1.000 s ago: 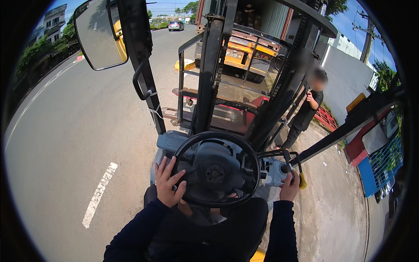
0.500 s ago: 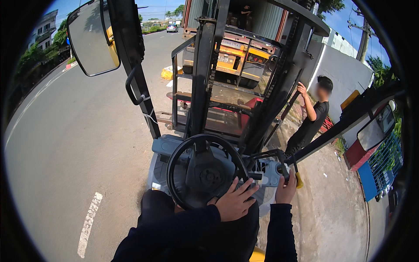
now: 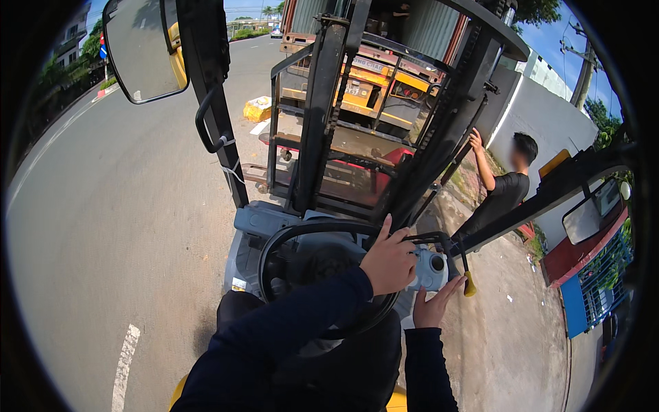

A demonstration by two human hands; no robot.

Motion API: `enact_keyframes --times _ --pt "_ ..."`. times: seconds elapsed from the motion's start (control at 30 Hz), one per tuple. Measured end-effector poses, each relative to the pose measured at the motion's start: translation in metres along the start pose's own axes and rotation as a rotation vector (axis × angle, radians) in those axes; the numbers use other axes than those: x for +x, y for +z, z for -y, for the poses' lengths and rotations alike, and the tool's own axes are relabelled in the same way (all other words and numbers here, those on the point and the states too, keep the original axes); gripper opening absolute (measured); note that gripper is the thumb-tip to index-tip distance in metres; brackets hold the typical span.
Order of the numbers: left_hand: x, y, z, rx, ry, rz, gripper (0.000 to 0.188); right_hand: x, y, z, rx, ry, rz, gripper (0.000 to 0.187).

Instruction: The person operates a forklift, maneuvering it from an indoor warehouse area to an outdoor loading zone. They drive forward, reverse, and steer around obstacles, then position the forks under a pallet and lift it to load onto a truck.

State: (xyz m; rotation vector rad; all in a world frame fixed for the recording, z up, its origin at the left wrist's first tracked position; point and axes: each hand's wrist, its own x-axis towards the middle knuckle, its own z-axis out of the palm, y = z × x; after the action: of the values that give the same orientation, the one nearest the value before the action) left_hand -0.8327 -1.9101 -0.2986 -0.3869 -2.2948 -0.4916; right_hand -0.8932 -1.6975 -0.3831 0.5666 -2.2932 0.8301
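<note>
My left hand [image 3: 390, 259] lies flat on the right side of the black steering wheel [image 3: 266, 255], its fingers stretched forward over the rim. That forearm, in a dark sleeve, crosses above the wheel and hides much of its hub. Lower down to the right, my right hand [image 3: 431, 307] has its fingers extended toward a lever with a yellow knob [image 3: 469, 284]. Its fingertips are close to the knob; whether they touch it I cannot tell. A grey console [image 3: 431, 269] with a round dark recess sits between the two hands.
Ahead stands the forklift's black mast [image 3: 321, 117] with a load frame. Beyond is an open container truck [image 3: 371, 89]. A person in dark clothes [image 3: 504, 192] at the right grips a bar by the mast. A yellow bundle [image 3: 258, 109] lies on the road; a mirror [image 3: 145, 55] hangs left.
My left hand has moved forward along the right side of the wheel, and the wheel has turned. My right hand has drawn back and down a little. The surroundings have shifted slightly in view.
</note>
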Motion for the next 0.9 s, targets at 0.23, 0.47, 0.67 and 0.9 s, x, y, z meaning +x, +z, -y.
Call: enact_keyframes --times 0.23,0.47,0.67,0.9 --pt "-0.007 0.010 0.014 -0.077 0.050 0.030 0.021 0.056 0.038 -0.008 0.021 -0.003 0.041 0.103" --pt "-0.008 0.013 0.037 -0.108 0.098 0.034 0.014 0.081 0.068 -0.006 0.034 0.026 0.035 0.102" --pt "-0.017 0.015 0.044 -0.131 0.117 0.062 0.013 0.072 0.075 -0.004 0.010 0.005 0.022 0.102" --pt "-0.030 0.017 0.038 -0.186 0.160 0.007 0.014 0.063 0.076 -0.009 -0.019 0.016 0.027 0.102"
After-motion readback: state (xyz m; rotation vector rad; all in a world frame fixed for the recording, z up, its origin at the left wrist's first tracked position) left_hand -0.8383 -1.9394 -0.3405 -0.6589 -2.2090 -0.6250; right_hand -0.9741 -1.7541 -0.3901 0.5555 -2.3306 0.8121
